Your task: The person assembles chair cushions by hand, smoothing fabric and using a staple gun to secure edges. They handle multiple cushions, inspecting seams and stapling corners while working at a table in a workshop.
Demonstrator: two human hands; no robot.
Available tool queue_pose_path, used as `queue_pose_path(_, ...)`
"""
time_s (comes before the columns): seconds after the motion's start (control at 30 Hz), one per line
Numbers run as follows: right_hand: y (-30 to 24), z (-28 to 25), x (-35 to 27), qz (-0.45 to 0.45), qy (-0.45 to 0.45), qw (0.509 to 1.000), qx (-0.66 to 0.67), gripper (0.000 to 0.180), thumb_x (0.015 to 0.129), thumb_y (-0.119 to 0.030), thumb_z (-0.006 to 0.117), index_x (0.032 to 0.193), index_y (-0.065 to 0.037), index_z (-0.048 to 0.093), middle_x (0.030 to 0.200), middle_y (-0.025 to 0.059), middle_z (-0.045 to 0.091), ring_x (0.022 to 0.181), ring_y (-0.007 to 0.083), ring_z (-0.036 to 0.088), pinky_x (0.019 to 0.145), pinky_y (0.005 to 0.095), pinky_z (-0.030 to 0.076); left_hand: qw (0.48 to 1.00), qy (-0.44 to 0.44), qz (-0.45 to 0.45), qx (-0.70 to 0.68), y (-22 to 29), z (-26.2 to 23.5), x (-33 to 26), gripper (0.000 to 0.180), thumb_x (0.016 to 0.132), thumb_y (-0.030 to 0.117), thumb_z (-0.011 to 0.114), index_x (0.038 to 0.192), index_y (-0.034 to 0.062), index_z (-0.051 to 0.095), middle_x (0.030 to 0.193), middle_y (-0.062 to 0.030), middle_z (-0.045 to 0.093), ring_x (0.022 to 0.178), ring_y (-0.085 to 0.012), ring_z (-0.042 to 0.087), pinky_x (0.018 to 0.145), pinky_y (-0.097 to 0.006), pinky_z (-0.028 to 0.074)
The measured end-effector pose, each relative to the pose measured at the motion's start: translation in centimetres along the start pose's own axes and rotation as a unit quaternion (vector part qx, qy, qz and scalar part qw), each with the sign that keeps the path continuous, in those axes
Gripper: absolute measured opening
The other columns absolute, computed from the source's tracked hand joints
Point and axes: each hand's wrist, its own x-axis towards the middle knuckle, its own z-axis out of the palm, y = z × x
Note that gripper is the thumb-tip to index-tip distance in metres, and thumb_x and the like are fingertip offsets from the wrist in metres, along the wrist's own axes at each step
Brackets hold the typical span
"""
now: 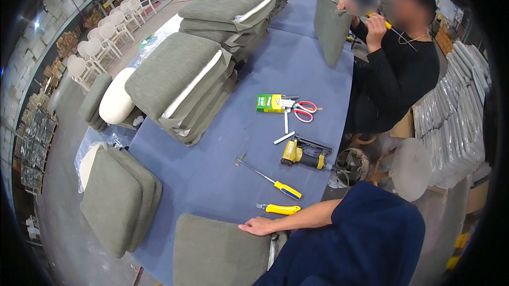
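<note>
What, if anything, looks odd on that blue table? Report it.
Two white strips lie loose between the green-and-yellow box and the yellow nail gun, at different angles, perhaps strayed.

Under the right hand [257,226], the cushion [222,251] is plain grey-green, white showing at one edge; the sleeve [371,227] behind is navy. Just beyond the fingers lies a yellow utility knife [282,209], then a yellow-and-blue screwdriver handle [288,190], a yellow-and-black nail gun [299,157] and red-and-white scissors handles [304,117].

Cushion [220,251]: matt, woven-looking cloth. Knife handle [283,209]: smooth plastic. Screwdriver shaft [258,171]: bright metal. Box [268,103]: slightly glossy card. Table covering [199,166]: smooth, matt.
</note>
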Motion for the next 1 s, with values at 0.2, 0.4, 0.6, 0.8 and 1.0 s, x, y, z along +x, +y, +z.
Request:
queue_pose_path(0.2,-0.1,-0.3,0.3,0.001,-0.009,1.000,-0.002,0.082,0.101,-0.073,0.034,0.135,-0.006,0.068,0.127,0.0256,0.070,0.123,0.0450,0.064,0.105,0.0525,0.049,1.000,0.009,-0.019,-0.019,-1.2,-0.3,-0.9,0.069,0.107,0.048,0.036,0.154,-0.0037,0.041,0.156,-0.0188,0.047,0.140,-0.0342,0.048,0.115,-0.045,0.039)
queue_pose_path(0.4,-0.5,-0.8,-0.1,-0.008,0.002,0.999,-0.045,0.076,0.103,-0.068,0.039,0.130,-0.002,0.066,0.122,0.0260,0.071,0.120,0.0433,0.065,0.102,0.0504,0.050,0.989,-0.008,-0.049,-0.143,-6.6,-4.8,-2.9,0.070,0.107,0.048,0.036,0.153,-0.0031,0.042,0.156,-0.0181,0.048,0.140,-0.0338,0.048,0.115,-0.045,0.040)
queue_pose_path(0.6,-1.1,-7.9,-1.6,-0.122,0.060,0.989,-0.055,0.063,0.099,-0.054,0.061,0.130,0.001,0.064,0.117,0.0260,0.072,0.112,0.0398,0.070,0.095,0.0456,0.054,0.910,-0.021,-0.062,-0.410,-2.6,-3.0,-12.3,0.070,0.104,0.051,0.039,0.151,0.0000,0.047,0.152,-0.0145,0.052,0.137,-0.0324,0.051,0.111,-0.047,0.043)
queue_pose_path(0.8,-11.7,-25.8,-4.6,-0.307,0.196,0.930,-0.053,0.046,0.096,-0.041,0.067,0.116,0.001,0.067,0.096,0.0217,0.071,0.086,0.0313,0.069,0.081,0.0423,0.055,0.853,-0.162,0.115,-0.483,21.8,5.7,-11.6,0.068,0.104,0.052,0.038,0.153,0.0052,0.045,0.150,-0.0113,0.055,0.134,-0.0319,0.055,0.108,-0.048,0.048)
queue_pose_path(1.0,-28.7,-48.5,-1.1,-0.477,0.503,0.713,-0.101,0.043,0.098,-0.041,0.063,0.105,0.001,0.068,0.089,0.0216,0.071,0.086,0.0360,0.070,0.077,0.0460,0.053,0.862,-0.234,0.208,-0.398,53.7,12.9,-4.8,0.073,0.105,0.054,0.050,0.157,0.0040,0.039,0.161,-0.0146,0.042,0.145,-0.0314,0.043,0.120,-0.046,0.038)
